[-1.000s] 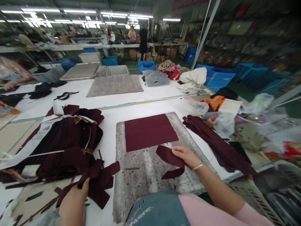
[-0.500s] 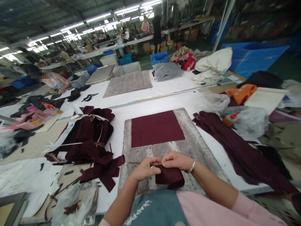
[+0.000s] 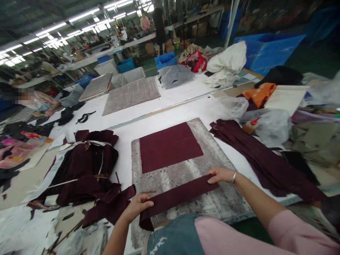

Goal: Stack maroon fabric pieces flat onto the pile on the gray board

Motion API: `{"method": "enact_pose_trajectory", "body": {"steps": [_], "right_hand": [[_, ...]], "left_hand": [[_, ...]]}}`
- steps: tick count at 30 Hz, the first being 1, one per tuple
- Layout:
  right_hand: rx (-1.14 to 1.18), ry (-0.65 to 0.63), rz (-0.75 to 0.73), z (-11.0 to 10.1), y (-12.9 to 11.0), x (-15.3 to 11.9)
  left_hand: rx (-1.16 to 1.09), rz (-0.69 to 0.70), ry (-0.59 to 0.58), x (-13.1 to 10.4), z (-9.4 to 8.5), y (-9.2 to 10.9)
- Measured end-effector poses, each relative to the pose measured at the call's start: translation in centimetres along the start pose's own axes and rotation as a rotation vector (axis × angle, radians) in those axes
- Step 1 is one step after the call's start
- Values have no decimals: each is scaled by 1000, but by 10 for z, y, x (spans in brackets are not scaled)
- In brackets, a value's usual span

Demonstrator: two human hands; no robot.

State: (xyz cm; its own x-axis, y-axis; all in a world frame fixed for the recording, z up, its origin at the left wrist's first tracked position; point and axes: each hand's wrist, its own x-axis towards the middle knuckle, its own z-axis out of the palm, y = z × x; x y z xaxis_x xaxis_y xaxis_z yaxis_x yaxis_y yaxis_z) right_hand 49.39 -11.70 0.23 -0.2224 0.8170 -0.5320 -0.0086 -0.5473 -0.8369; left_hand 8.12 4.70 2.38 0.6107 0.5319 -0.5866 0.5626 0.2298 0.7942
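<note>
A long maroon fabric strip (image 3: pixel 180 194) stretches between my hands over the near part of a worn grey board (image 3: pixel 196 209). My left hand (image 3: pixel 138 207) pinches its left end, where the cloth curls down below my fingers. Its right end is pinched by my right hand (image 3: pixel 221 175), which wears a bracelet at the wrist. Beyond the strip, a flat maroon fabric rectangle (image 3: pixel 171 147) lies on the board, apart from my hands.
Tied maroon pieces (image 3: pixel 85 166) lie left of the board, and long maroon pieces (image 3: pixel 255 156) to the right. A glue bottle (image 3: pixel 250 126) lies among plastic bags. Two grey boards lie across the table. A person (image 3: pixel 39 101) works at far left.
My hands have moved apart, left hand leftward and right hand rightward. The maroon piece, earlier bunched between them, is now stretched out as a strip. The camera view has shifted.
</note>
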Motion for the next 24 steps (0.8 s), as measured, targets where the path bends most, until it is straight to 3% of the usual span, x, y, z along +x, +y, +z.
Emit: {"method": "enact_pose_trajectory", "body": {"steps": [7, 12, 15, 19, 24], "right_hand": [[126, 416, 79, -24, -6, 27], [56, 647, 120, -38, -2, 58], [-17, 766, 137, -47, 2, 74], [-155, 885, 158, -56, 2, 92], [-319, 967, 228, -64, -2, 106]], "left_hand": [[-74, -138, -96, 44, -51, -16], [-134, -147, -54, 80, -81, -27], [-185, -114, 76, 100, -91, -28], [-66, -74, 359, 126, -98, -27], [16, -86, 491, 152, -100, -31]]}}
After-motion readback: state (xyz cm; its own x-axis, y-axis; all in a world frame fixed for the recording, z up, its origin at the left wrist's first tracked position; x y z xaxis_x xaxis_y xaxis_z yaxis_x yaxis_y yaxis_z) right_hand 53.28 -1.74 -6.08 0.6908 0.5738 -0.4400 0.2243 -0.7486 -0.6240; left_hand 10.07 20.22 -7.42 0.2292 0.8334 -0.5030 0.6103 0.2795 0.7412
